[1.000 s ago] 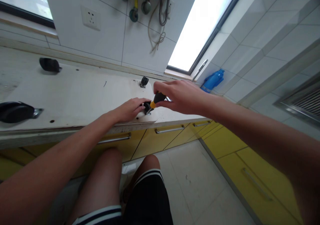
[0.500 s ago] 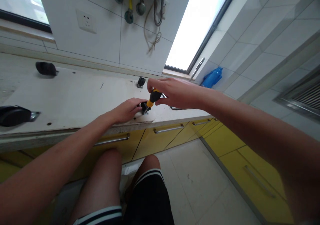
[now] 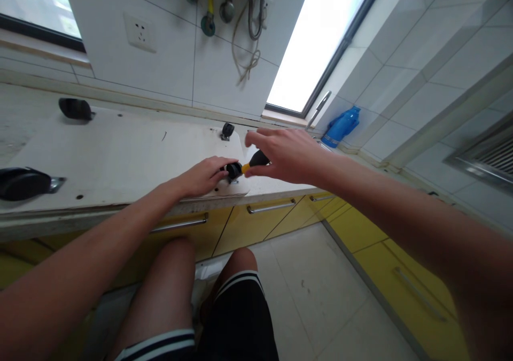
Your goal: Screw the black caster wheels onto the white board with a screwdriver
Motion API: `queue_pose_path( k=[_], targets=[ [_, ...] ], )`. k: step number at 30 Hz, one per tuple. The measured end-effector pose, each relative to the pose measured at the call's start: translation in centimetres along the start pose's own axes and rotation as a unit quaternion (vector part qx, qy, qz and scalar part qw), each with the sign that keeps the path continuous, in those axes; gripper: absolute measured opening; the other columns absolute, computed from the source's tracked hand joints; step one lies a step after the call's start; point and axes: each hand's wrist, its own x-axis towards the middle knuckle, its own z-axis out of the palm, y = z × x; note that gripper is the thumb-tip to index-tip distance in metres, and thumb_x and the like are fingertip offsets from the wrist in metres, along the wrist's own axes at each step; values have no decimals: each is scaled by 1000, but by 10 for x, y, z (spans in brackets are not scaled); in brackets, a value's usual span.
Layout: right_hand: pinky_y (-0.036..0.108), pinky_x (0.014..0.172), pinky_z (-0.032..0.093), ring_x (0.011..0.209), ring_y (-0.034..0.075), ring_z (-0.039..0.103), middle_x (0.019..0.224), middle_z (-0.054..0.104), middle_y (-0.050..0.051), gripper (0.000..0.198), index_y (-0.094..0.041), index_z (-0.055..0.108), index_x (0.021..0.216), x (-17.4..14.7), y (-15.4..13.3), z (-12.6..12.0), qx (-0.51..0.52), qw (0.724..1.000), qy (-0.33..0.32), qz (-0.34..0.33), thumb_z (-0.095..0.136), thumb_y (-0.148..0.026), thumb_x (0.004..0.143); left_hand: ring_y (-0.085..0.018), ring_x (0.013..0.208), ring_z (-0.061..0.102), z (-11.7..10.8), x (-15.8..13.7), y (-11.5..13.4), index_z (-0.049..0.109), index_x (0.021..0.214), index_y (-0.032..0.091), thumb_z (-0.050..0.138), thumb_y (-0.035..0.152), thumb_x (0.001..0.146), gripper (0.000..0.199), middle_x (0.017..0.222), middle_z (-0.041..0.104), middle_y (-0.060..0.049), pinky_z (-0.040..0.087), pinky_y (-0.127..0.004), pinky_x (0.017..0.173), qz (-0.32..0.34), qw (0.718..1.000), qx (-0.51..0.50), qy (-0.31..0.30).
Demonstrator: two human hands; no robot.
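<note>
A white board [image 3: 132, 155] lies on the counter with black casters at its corners. My left hand [image 3: 203, 176] is closed at the board's near right corner, fingers around a small black caster [image 3: 233, 170]. In my right hand [image 3: 280, 155] is a screwdriver [image 3: 256, 160] with a black and yellow handle, slanting down to the left toward that caster. Its tip is hidden beside the wheel, so contact cannot be made out. Behind them stands another small caster [image 3: 227, 131]. Two larger black casters, one far [image 3: 75, 109] and one near [image 3: 26, 184], sit at the board's left end.
Yellow cabinets with metal handles [image 3: 270, 206] run below the counter edge. A blue bottle-like object [image 3: 341, 127] and a faucet [image 3: 320, 107] are at the back right. Pipes and a socket [image 3: 139, 32] are on the tiled wall. My knees are close to the cabinets.
My right hand has shifted slightly right, and the screwdriver has tipped over to a flatter slant. My left hand stays on the caster.
</note>
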Motion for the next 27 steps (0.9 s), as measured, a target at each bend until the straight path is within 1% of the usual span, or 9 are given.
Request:
queue_pose_path(
  k=[2,3,6,8,10,12,14,19,27],
  targets=[
    [32,71,34,95,21,67,136,76,10,48,-26,60,143,-3,-1,2,53,996,-2,-69,76,-45,102,-34,138,67,0,0,0,64,157,20,50,35,109,53,154,71,-16,51,-57,123,-3,1000,5,2],
    [32,70,33,92,20,66,129,78,9,42,-25,62,139,-4,-3,3,53,996,-1,-72,72,-44,104,-34,139,67,0,-1,1,63,158,19,51,36,109,53,155,71,-17,50,-56,123,-3,1000,7,2],
    [33,69,29,79,20,61,99,79,10,43,-21,69,121,-5,-10,2,-15,1000,5,10,60,-61,109,-33,139,67,0,-1,0,62,159,19,52,36,109,53,155,71,-17,50,-54,123,0,1000,10,-4],
    [32,67,29,79,20,61,105,79,10,49,-22,68,125,-5,-13,-1,-27,999,-15,19,70,-65,102,-32,138,67,1,-1,0,61,160,19,52,34,109,54,154,71,-16,50,-52,123,1,1000,13,-5],
    [31,65,29,82,19,62,116,78,8,47,-25,65,129,-3,-14,-5,-31,998,-44,-18,84,-52,96,-32,136,67,2,-1,1,61,161,19,51,32,110,53,152,72,-16,50,-52,122,3,1000,20,-3],
    [31,63,28,81,19,61,112,78,6,38,-26,66,126,-1,-12,-7,-67,995,-65,-37,84,-41,96,-32,134,68,3,-1,1,62,160,19,50,31,110,53,150,73,-16,50,-52,121,3,1000,25,2],
    [32,63,26,74,19,56,93,74,6,28,-24,70,117,3,-6,-6,-121,989,-83,-16,74,-48,102,-32,132,68,4,-2,1,62,161,19,50,29,110,53,148,74,-16,50,-51,120,3,1000,27,3],
    [33,60,28,57,17,44,62,57,3,60,-23,72,92,15,14,5,-126,981,-121,80,57,-81,102,-32,129,67,6,-2,-3,58,164,19,50,26,112,54,145,75,-15,51,-47,116,15,999,33,2],
    [33,52,24,44,12,36,49,44,-2,51,-23,69,75,36,2,-4,-146,979,-111,87,77,-69,94,-31,126,69,13,0,-6,60,162,21,51,18,111,52,138,77,-13,53,-45,111,20,998,53,15]
  ],
)
